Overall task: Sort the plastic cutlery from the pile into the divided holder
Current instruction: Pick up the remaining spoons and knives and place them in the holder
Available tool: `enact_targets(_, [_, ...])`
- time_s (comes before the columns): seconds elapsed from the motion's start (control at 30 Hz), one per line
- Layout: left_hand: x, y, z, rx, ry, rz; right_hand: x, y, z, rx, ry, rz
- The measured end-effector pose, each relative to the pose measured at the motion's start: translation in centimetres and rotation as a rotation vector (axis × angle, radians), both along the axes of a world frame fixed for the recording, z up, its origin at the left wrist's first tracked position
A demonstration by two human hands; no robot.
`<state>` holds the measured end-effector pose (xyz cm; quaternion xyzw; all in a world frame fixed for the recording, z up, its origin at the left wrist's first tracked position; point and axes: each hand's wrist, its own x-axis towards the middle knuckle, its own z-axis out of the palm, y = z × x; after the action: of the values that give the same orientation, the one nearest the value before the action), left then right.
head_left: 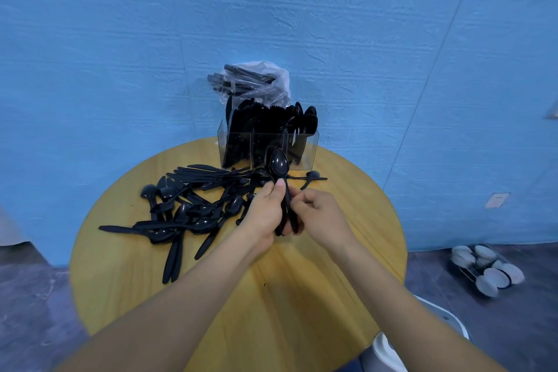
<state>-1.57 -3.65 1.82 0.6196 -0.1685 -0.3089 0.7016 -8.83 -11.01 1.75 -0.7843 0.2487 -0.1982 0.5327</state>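
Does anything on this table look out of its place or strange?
One lone spoon lies right of the holder, apart from the pile. A plastic bag of cutlery sits crammed on top of the holder's contents, tilted.

The desk [126, 266] is a warm yellow-tan with a fine wood grain, and the pile of cutlery [193, 205] strewn on it is glossy black throughout, as is the stack of spoons [280, 172] above the hands. The divided holder [311, 151] is clear and colourless, showing the black cutlery inside, and the bag [271, 81] behind it is a cloudy translucent white over more black pieces. The wall [120, 39] is a mottled sky blue with a rough relief pattern, the floor [30, 311] a dark grey-purple with a marbled look, and the bowls [495, 269] in the rack on it are white.
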Motion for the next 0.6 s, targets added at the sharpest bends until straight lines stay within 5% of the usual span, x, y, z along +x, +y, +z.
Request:
enact_targets(0.2, [0.9, 0.1, -0.1, -0.175, 0.137, -0.06, 0.0, -1.4, 0.9, 0.063, 0.083, 0.131])
enact_targets(0.37, [1.6, 1.1, -0.5, -0.101, -0.004, -0.12, 0.3, -3.2, 2.5, -0.05, 0.033, -0.05])
enact_targets(0.6, [0.6, 1.9, -1.3, -0.096, -0.014, -0.229, 2.0, -1.5, 1.9, -0.067, -0.071, -0.01])
